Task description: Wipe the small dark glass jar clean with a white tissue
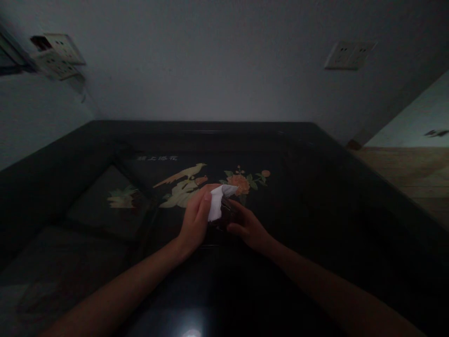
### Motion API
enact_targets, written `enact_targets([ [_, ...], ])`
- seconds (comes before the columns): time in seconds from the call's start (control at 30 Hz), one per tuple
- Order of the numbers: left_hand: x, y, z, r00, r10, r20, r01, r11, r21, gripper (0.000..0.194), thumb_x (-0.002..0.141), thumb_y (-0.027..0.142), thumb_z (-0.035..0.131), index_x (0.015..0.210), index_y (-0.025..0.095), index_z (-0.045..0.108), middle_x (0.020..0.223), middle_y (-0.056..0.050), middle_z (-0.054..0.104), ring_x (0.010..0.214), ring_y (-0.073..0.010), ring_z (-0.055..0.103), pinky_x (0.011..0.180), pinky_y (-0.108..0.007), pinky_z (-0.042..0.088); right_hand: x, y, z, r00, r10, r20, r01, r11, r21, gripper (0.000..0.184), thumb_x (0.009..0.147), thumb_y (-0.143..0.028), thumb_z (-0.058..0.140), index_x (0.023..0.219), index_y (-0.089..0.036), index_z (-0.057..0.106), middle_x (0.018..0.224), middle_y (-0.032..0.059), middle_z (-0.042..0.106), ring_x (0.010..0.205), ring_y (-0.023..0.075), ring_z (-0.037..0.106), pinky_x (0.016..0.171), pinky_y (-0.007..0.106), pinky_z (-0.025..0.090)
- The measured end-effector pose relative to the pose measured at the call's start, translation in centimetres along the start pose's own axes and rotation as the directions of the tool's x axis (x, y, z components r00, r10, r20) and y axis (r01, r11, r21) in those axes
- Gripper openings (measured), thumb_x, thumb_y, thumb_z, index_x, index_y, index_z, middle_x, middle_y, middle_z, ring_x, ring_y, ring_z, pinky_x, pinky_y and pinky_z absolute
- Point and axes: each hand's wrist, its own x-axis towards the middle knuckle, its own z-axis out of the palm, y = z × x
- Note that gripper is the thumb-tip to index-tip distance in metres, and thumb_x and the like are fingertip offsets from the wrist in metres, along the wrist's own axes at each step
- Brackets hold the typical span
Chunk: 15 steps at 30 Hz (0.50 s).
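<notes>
In the middle of the view my left hand [196,213] is closed on a folded white tissue or cloth [215,204], its thumb lying over the near side. The white piece presses against the left side of a small dark, glossy object [226,214], whose kind is too dim to make out. Around that object's right side curl the fingers and thumb of my right hand [249,228]. Both hands are just above a shiny black tabletop [287,234], over its inlaid bird-and-flower picture [184,175].
A pale wall [210,61] rises behind the table's far edge. On it are a socket plate [349,55] at right and a socket [65,48] with an adapter [54,64] at left. Wooden flooring [414,171] shows at the far right. The tabletop reflects dim shapes and light.
</notes>
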Motion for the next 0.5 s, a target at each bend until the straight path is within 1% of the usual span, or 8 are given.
enact_targets([
  [0.07, 0.0, 0.2, -0.3, 0.973, 0.204, 0.105, -0.216, 0.970, 0.114, 0.038, 0.092, 0.038, 0.036, 0.102, 0.019, 0.067, 0.105, -0.009, 0.067, 0.102, -0.0240, 0.058, 0.092, -0.037, 0.042, 0.0, 0.0, 0.1, 1.000, 0.003, -0.006, -0.003, 1.000, -0.006, 0.058, 0.066, -0.052, 0.073, 0.113, -0.021, 0.057, 0.106, 0.0060, 0.067, 0.097, 0.0239, 0.061, 0.088, 0.038, 0.047],
  [0.13, 0.1, -0.2, -0.7, 0.898, 0.370, 0.240, -0.417, 0.888, 0.191, 0.035, 0.092, 0.034, 0.037, 0.106, 0.020, 0.066, 0.109, -0.009, 0.067, 0.108, -0.0239, 0.057, 0.100, -0.040, 0.038, 0.1, 0.0, 0.2, 1.000, 0.007, -0.003, -0.007, 1.000, -0.019, 0.050, 0.069, -0.047, 0.072, 0.108, -0.020, 0.058, 0.101, 0.0049, 0.067, 0.092, 0.0224, 0.062, 0.083, 0.036, 0.049],
  [0.2, 0.4, -0.9, -1.1, 0.822, 0.448, 0.350, -0.539, 0.810, 0.230, 0.031, 0.089, 0.032, 0.044, 0.107, 0.021, 0.067, 0.110, -0.008, 0.068, 0.109, -0.0233, 0.058, 0.104, -0.043, 0.035, 0.1, -0.1, 0.3, 1.000, 0.007, -0.004, -0.007, 0.999, -0.035, 0.041, 0.070, -0.042, 0.071, 0.102, -0.019, 0.059, 0.093, 0.0031, 0.067, 0.085, 0.0205, 0.062, 0.078, 0.034, 0.050],
  [0.27, 0.6, -1.5, -1.4, 0.790, 0.469, 0.395, -0.580, 0.781, 0.232, 0.029, 0.088, 0.032, 0.048, 0.106, 0.023, 0.067, 0.111, -0.008, 0.068, 0.108, -0.0227, 0.059, 0.106, -0.043, 0.034, 0.2, -0.2, 0.3, 1.000, 0.012, -0.011, -0.012, 0.999, -0.037, 0.037, 0.071, -0.039, 0.071, 0.098, -0.018, 0.059, 0.088, 0.0018, 0.067, 0.082, 0.0193, 0.062, 0.076, 0.033, 0.050],
  [0.3, 0.6, -1.6, -1.4, 0.789, 0.474, 0.391, -0.582, 0.781, 0.227, 0.028, 0.088, 0.032, 0.048, 0.106, 0.023, 0.067, 0.111, -0.008, 0.068, 0.108, -0.0226, 0.059, 0.106, -0.043, 0.034, 0.2, -0.3, 0.3, 1.000, 0.017, -0.015, -0.017, 0.999, -0.035, 0.036, 0.072, -0.039, 0.071, 0.098, -0.018, 0.059, 0.088, 0.0017, 0.067, 0.081, 0.0190, 0.062, 0.076, 0.032, 0.050],
  [0.37, 0.6, -1.6, -1.2, 0.819, 0.460, 0.344, -0.545, 0.810, 0.217, 0.030, 0.089, 0.032, 0.044, 0.107, 0.022, 0.066, 0.111, -0.008, 0.067, 0.108, -0.0225, 0.058, 0.106, -0.043, 0.033, 0.2, -0.5, 0.3, 0.999, 0.022, -0.027, -0.023, 0.999, -0.040, 0.035, 0.074, -0.039, 0.068, 0.101, -0.018, 0.059, 0.091, 0.0023, 0.068, 0.083, 0.0188, 0.062, 0.078, 0.032, 0.050],
  [0.43, 0.5, -1.3, -0.8, 0.879, 0.397, 0.265, -0.451, 0.872, 0.190, 0.034, 0.092, 0.035, 0.039, 0.108, 0.022, 0.066, 0.111, -0.009, 0.066, 0.109, -0.0231, 0.057, 0.104, -0.043, 0.035, 0.2, -0.6, 0.2, 0.999, 0.015, -0.042, -0.017, 0.998, -0.057, 0.039, 0.075, -0.041, 0.067, 0.105, -0.019, 0.059, 0.098, 0.0036, 0.068, 0.089, 0.0198, 0.063, 0.082, 0.033, 0.049],
  [0.5, 0.3, -1.0, -0.4, 0.950, 0.266, 0.163, -0.287, 0.949, 0.129, 0.038, 0.093, 0.039, 0.035, 0.106, 0.021, 0.066, 0.109, -0.009, 0.066, 0.109, -0.0239, 0.056, 0.100, -0.040, 0.038, 0.2, -0.6, 0.0, 0.999, 0.001, -0.050, -0.004, 0.998, -0.061, 0.045, 0.075, -0.046, 0.067, 0.110, -0.019, 0.058, 0.104, 0.0048, 0.067, 0.094, 0.0210, 0.063, 0.085, 0.035, 0.049],
])
